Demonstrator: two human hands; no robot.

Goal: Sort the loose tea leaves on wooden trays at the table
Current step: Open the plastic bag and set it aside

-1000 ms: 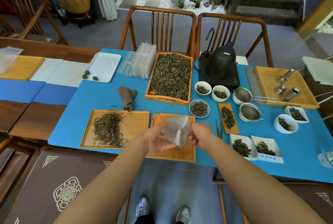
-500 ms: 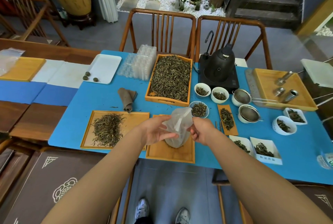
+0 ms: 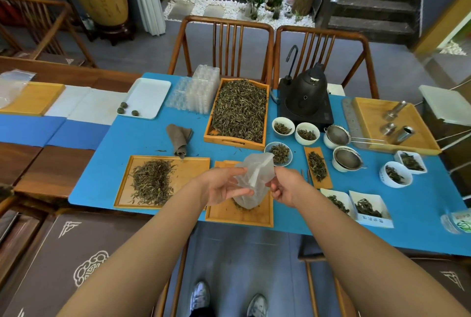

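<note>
Both hands hold a translucent white bag (image 3: pixel 254 179) upright above a small wooden tray (image 3: pixel 239 213) at the table's near edge. My left hand (image 3: pixel 224 185) grips its left side and my right hand (image 3: pixel 284 185) pinches its right side. A few tea leaves lie on the tray under the bag's bottom. To the left, a wider wooden tray (image 3: pixel 163 180) carries a pile of loose tea leaves (image 3: pixel 153 181). Behind, a deep wooden tray (image 3: pixel 238 112) is filled with tea leaves.
A blue mat (image 3: pixel 142 143) covers the table. Several white bowls (image 3: pixel 283 126) and dishes of tea, two strainers (image 3: pixel 348 158), a black kettle (image 3: pixel 305 93), a folded brown cloth (image 3: pixel 179 138), clear plastic trays (image 3: pixel 201 89) and a white tray (image 3: pixel 149 97) surround the work area. Two chairs stand behind.
The bag went from held flat between my hands to hanging upright, lowered until its bottom reaches the small tray. Some leaves now lie on that tray.
</note>
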